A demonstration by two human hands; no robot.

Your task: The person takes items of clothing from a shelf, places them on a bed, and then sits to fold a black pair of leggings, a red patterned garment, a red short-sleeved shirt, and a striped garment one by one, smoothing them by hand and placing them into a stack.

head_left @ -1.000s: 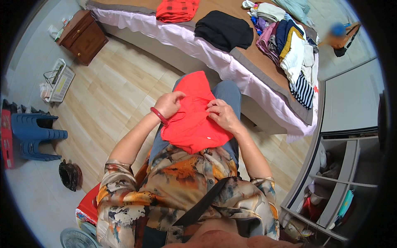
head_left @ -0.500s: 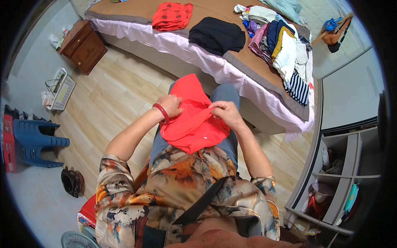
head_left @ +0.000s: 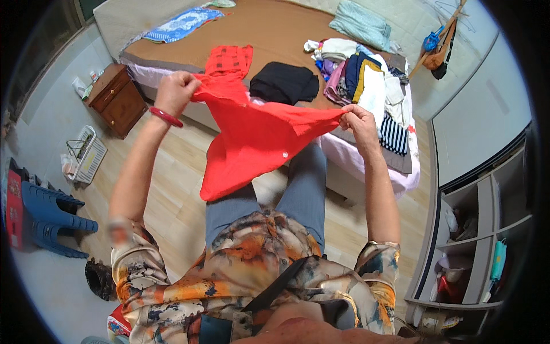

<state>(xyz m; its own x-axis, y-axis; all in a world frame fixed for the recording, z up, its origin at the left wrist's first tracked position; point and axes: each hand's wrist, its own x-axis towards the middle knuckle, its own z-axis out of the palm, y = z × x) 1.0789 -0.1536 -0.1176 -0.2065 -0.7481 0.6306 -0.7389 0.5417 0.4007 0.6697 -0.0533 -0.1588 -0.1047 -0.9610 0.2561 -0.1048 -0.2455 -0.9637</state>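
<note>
A bright red garment is stretched out in the air above my knees, its lower part hanging loose. Its exact kind does not show; a small pale spot sits near its lower edge. My left hand, below which I wear a dark red bangle, pinches one upper corner. The other upper corner is gripped by the closed fingers of my right hand. Behind the red cloth, on the bed's near edge, lie a red-and-black checked garment and a folded black garment.
The bed holds a pile of mixed clothes at right, a striped cloth and a blue patterned cloth. At left are a brown nightstand, a white basket and blue stools; at right, open shelves.
Both hands have risen from my lap and moved apart, lifting the red garment and spreading it. The view has also shifted, showing more of the bed's far side.
</note>
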